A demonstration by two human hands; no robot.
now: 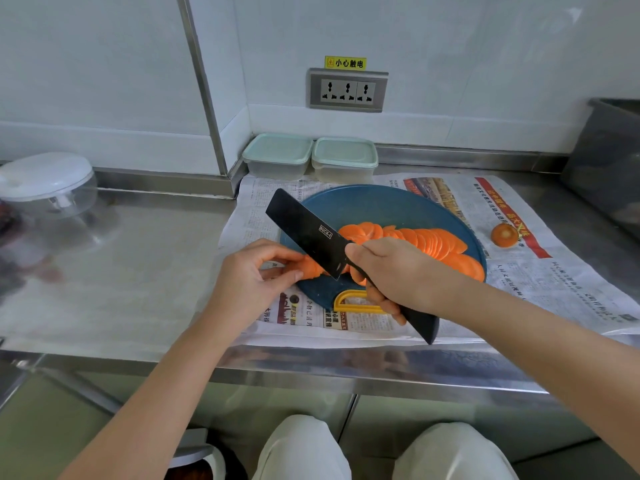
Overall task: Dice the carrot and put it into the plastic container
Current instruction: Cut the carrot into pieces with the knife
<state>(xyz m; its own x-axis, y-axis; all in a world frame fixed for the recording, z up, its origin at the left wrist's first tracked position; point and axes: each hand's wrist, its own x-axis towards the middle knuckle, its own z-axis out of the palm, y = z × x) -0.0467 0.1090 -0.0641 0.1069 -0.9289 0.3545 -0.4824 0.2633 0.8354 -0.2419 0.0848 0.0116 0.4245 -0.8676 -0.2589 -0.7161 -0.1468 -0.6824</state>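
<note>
A round blue cutting board [377, 206] with a yellow handle [349, 299] lies on newspaper. A row of orange carrot slices [436, 245] fans across it. My left hand [249, 275] pinches the uncut carrot stub [313, 268] at the board's left edge. My right hand [398, 271] grips the handle of a black cleaver [308, 232], whose blade is tilted over the stub. Two lidded plastic containers, one [278, 155] beside the other [344, 159], stand against the back wall. A cut-off carrot end [504, 235] lies on the paper to the right.
Newspaper [554, 271] covers the steel counter [121, 271]. A clear chopper bowl with a white lid [46, 183] stands at the far left. A dark bin [609, 161] occupies the right edge. A wall socket [348, 90] sits above the containers.
</note>
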